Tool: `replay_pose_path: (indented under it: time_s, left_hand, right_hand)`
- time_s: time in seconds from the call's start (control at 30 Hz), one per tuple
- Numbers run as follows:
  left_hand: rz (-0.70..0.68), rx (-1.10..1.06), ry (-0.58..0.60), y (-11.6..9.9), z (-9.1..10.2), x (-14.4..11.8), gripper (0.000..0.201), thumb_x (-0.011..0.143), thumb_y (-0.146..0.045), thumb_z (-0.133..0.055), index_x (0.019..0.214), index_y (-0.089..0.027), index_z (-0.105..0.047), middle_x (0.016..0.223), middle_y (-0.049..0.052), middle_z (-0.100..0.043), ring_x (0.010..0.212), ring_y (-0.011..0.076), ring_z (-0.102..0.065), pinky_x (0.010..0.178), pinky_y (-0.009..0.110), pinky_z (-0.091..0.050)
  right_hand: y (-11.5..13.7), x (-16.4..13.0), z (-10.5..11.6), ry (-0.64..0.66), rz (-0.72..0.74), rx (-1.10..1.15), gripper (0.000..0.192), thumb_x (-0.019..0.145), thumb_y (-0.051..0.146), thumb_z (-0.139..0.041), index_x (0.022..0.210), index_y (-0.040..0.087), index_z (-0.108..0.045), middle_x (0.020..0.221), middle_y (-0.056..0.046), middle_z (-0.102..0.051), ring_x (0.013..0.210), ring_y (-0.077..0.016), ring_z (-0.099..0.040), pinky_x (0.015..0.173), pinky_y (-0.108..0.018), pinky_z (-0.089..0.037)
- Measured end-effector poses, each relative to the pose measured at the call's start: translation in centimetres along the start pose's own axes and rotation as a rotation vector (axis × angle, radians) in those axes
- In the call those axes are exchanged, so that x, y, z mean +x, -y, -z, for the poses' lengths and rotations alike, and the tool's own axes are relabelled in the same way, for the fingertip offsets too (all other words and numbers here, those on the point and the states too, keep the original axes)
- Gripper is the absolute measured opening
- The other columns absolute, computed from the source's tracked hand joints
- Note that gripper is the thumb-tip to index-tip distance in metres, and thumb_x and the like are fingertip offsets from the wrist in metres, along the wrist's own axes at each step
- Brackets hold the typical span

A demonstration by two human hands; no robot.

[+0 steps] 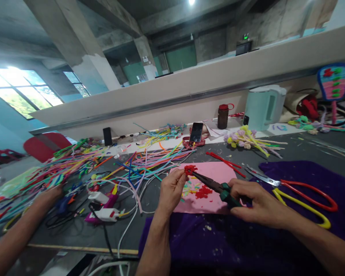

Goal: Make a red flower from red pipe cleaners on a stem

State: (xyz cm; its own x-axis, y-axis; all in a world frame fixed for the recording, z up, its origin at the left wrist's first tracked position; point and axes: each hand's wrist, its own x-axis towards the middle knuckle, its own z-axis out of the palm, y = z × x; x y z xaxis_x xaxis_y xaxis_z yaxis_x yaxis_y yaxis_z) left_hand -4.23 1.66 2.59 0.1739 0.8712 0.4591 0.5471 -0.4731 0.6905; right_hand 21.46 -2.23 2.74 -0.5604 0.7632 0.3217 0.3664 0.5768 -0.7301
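Note:
Between thumb and fingers, my left hand (171, 188) pinches a small bunched red pipe cleaner piece (191, 169). My right hand (254, 199) is wrapped round the dark green handles of long-nose pliers (209, 183), whose tips touch the red piece. Under both hands lies a pink sheet (218, 168). On it sit a second red pipe cleaner clump (203, 192) and several short pastel bits. Two long red pipe cleaners (227, 163) rest at the sheet's upper right. Scissors (301, 191) with a red and a yellow handle lie right of my right hand, on purple cloth (276, 172).
Colourful pipe cleaners (161, 155) spread over the table's left. A power strip (106, 212) with cables sits nearer. At the back are a phone (196, 132), brown bottle (222, 117) and mint kettle (261, 107). Another person's arm (25, 230) reaches in from the left.

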Motion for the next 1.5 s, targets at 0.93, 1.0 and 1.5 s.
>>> replay_pose_path:
  time_s: [0.93,1.0,1.5]
  left_hand:
    - [0.09,-0.053,-0.12,-0.3,0.2,0.0,0.025,0.082,-0.033,-0.046,0.093,-0.019,-0.064,0.083,0.004,-0.065,0.073,0.0144,-0.058,0.058,0.022,-0.044]
    - [0.08,-0.049,-0.128,-0.3,0.2,0.0,0.025,0.082,-0.032,-0.048,0.094,-0.02,-0.065,0.085,0.004,-0.065,0.075,0.0145,-0.058,0.058,0.022,-0.044]
    - [0.059,-0.055,-0.163,-0.4,0.1,0.0,0.024,0.079,-0.031,-0.052,0.096,-0.021,-0.066,0.089,0.004,-0.066,0.08,0.0158,-0.059,0.066,0.025,-0.046]
  right_hand:
    - [-0.2,-0.2,1.0,0.071,-0.044,0.117,0.016,0.07,0.026,-0.06,0.065,0.016,-0.049,0.074,-0.001,-0.05,0.069,-0.0147,-0.047,0.062,-0.026,-0.036]
    - [0.0,-0.2,0.8,0.068,-0.036,0.111,0.015,0.07,0.025,-0.06,0.066,0.017,-0.049,0.074,-0.001,-0.05,0.069,-0.0147,-0.047,0.062,-0.026,-0.036]
    - [-0.2,0.1,0.3,0.023,-0.017,0.125,0.015,0.071,0.024,-0.06,0.066,0.016,-0.049,0.074,-0.001,-0.048,0.069,-0.0139,-0.045,0.062,-0.026,-0.035]
